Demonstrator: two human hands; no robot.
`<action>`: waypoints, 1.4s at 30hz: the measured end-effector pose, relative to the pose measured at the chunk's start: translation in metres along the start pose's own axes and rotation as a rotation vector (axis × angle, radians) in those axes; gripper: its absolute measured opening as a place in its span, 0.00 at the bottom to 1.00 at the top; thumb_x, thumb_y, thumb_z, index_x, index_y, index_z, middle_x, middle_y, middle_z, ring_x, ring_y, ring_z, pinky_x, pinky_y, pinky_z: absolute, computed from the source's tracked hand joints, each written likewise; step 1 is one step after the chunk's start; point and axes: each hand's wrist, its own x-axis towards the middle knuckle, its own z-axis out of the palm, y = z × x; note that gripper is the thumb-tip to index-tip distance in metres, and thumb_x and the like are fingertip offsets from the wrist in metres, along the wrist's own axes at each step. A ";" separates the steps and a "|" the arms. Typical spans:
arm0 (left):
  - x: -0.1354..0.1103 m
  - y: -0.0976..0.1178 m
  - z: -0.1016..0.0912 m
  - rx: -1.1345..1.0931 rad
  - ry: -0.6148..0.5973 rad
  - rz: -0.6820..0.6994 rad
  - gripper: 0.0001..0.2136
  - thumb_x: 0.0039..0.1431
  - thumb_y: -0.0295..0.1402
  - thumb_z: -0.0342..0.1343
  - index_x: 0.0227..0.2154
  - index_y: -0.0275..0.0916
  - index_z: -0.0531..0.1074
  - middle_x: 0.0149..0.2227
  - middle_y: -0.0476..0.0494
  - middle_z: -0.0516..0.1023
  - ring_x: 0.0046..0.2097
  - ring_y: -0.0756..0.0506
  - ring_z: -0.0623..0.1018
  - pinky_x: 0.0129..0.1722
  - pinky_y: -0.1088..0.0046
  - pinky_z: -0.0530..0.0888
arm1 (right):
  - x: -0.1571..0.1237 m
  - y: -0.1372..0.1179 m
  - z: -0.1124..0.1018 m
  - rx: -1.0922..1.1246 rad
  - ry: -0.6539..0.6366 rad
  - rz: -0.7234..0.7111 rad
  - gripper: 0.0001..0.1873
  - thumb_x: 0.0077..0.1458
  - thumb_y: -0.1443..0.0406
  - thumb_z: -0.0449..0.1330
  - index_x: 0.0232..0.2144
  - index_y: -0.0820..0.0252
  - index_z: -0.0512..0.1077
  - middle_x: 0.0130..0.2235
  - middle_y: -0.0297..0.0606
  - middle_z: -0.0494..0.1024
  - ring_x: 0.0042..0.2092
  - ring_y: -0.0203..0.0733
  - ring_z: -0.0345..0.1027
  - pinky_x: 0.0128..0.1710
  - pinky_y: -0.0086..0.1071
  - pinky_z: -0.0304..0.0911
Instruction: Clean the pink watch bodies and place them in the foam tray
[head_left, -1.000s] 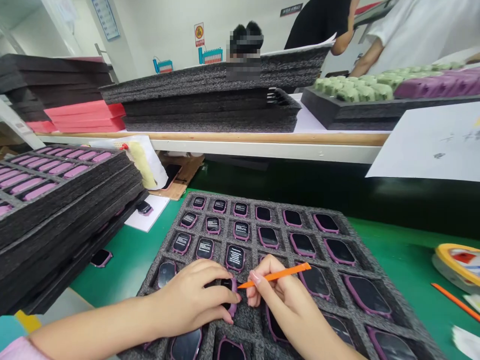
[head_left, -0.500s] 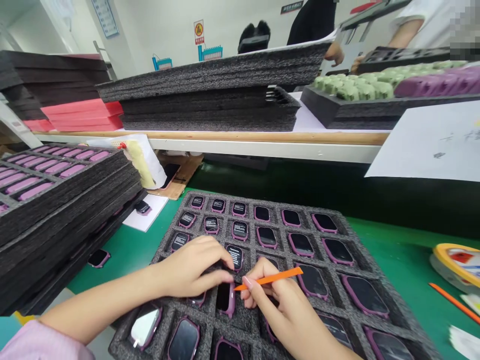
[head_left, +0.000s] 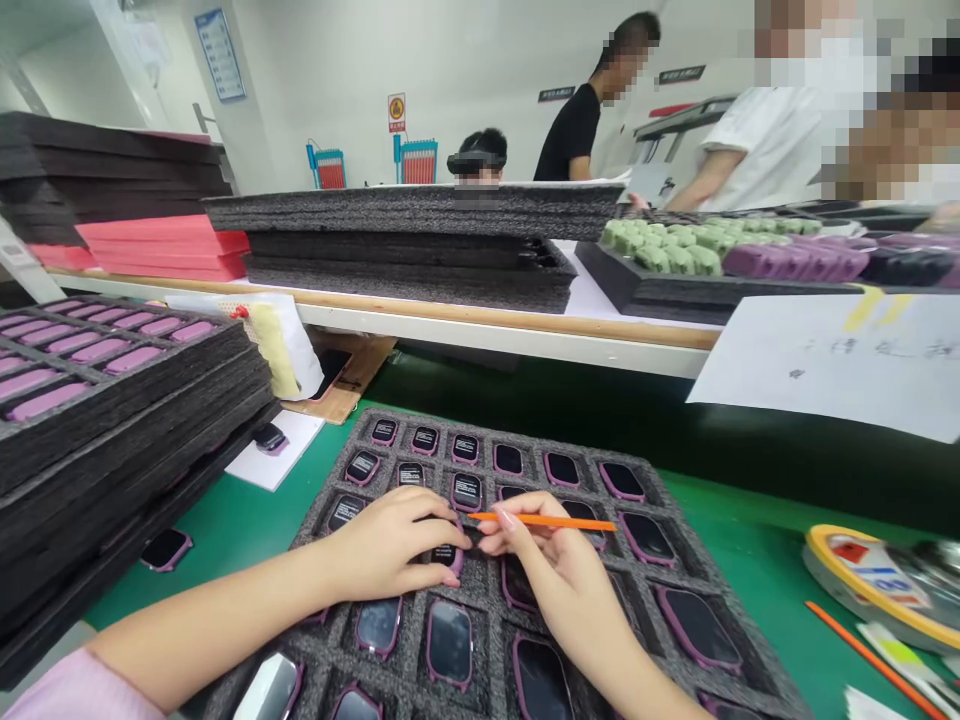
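A grey foam tray (head_left: 757,690) holds rows of purple-cased smartwatches without straps, one per pocket. My left hand (head_left: 397,545) is closed over a smartwatch (head_left: 445,553) with white text on its lit screen, its thumb and fingertips at the case edges. In my right hand (head_left: 559,560) is a flat orange pry stick (head_left: 574,522), pinched between thumb and fingers. The stick's tip points left, just above that watch; whether it touches anything I cannot tell. Just below my left thumb, a dark-screened watch (head_left: 450,642) lies flat in its pocket.
Left stands a stack of foam trays (head_left: 150,400) with more purple watches. Two loose watches, one (head_left: 166,549) on the green table, lie beside it. To the right are a yellow-rimmed round container (head_left: 885,590) and another orange stick (head_left: 870,655). A shelf (head_left: 480,335) crosses behind; people are beyond.
My left hand has let go of a tilted watch, which now lies flat, and holds the one above it. The orange stick has moved up with my right hand. The camera view has shifted upward.
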 end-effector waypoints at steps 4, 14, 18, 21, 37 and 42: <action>0.001 -0.002 0.003 0.025 -0.005 0.031 0.15 0.66 0.45 0.55 0.45 0.40 0.76 0.46 0.38 0.79 0.49 0.39 0.78 0.53 0.59 0.73 | 0.008 0.008 0.007 0.025 -0.016 0.025 0.27 0.56 0.39 0.59 0.34 0.57 0.67 0.29 0.41 0.80 0.29 0.42 0.77 0.33 0.37 0.76; 0.002 0.003 -0.003 -0.225 -0.008 -0.214 0.23 0.55 0.43 0.68 0.48 0.38 0.68 0.47 0.39 0.78 0.49 0.41 0.77 0.50 0.64 0.74 | 0.003 0.014 0.008 -0.017 -0.058 0.024 0.27 0.57 0.39 0.59 0.31 0.57 0.68 0.27 0.37 0.77 0.29 0.39 0.74 0.32 0.34 0.73; 0.002 0.004 -0.004 -0.217 -0.004 -0.235 0.25 0.52 0.44 0.69 0.48 0.37 0.67 0.47 0.39 0.76 0.49 0.40 0.76 0.51 0.62 0.73 | 0.003 0.014 0.008 -0.047 -0.068 0.008 0.26 0.58 0.40 0.58 0.31 0.57 0.69 0.28 0.38 0.77 0.30 0.39 0.74 0.32 0.33 0.73; 0.001 0.003 -0.009 -0.081 0.012 -0.286 0.25 0.49 0.53 0.68 0.39 0.37 0.71 0.42 0.40 0.74 0.46 0.38 0.73 0.48 0.58 0.72 | 0.001 0.014 0.008 -0.064 -0.061 -0.004 0.26 0.59 0.41 0.57 0.31 0.57 0.70 0.29 0.38 0.77 0.30 0.40 0.74 0.32 0.33 0.72; -0.048 -0.020 -0.029 -0.055 0.008 -0.143 0.13 0.65 0.44 0.57 0.44 0.41 0.76 0.47 0.40 0.77 0.50 0.41 0.76 0.53 0.62 0.71 | 0.027 -0.004 0.056 0.014 -0.180 0.023 0.28 0.56 0.38 0.58 0.33 0.57 0.65 0.29 0.35 0.78 0.25 0.36 0.72 0.27 0.32 0.70; -0.048 -0.020 -0.027 -0.101 0.018 -0.186 0.14 0.62 0.44 0.60 0.45 0.41 0.74 0.46 0.41 0.78 0.50 0.41 0.77 0.52 0.62 0.73 | 0.030 0.007 0.074 0.042 -0.200 0.042 0.29 0.55 0.36 0.56 0.33 0.55 0.62 0.27 0.32 0.75 0.25 0.37 0.71 0.26 0.33 0.70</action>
